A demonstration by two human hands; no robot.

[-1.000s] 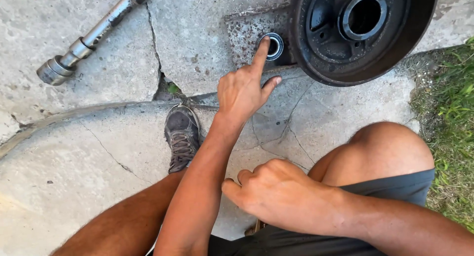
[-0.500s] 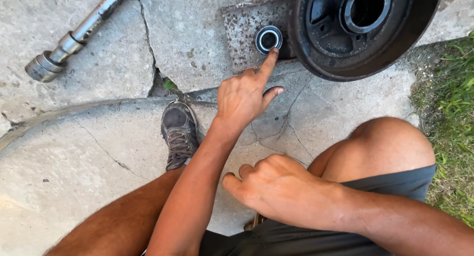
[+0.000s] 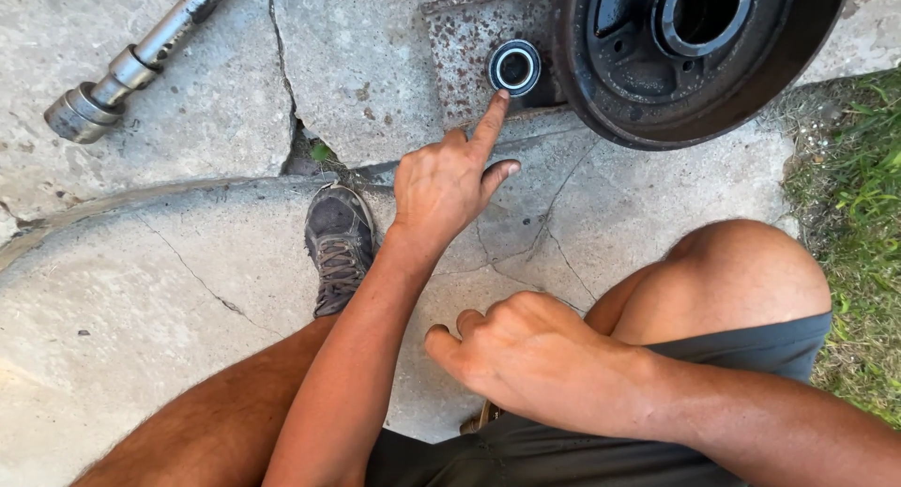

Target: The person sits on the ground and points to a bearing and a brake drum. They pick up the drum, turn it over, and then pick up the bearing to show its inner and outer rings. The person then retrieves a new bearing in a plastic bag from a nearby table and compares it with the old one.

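My left hand reaches forward over cracked concrete, index finger stretched out and the other fingers curled. Its fingertip rests at the near edge of a small round bearing, black with a shiny metal ring. The bearing lies on a rusty flat metal plate. A large dark brake drum lies right beside it, hub hole up. My right hand hangs in a loose fist near my right knee, holding nothing.
A long metal bar with a socket on its end lies on the concrete at the upper left. My grey shoe stands below a deep crack in the slab. Grass borders the concrete on the right.
My left index finger lay over the bearing a second ago; it has drawn back to the bearing's near edge. The right hand has stayed by the knee.
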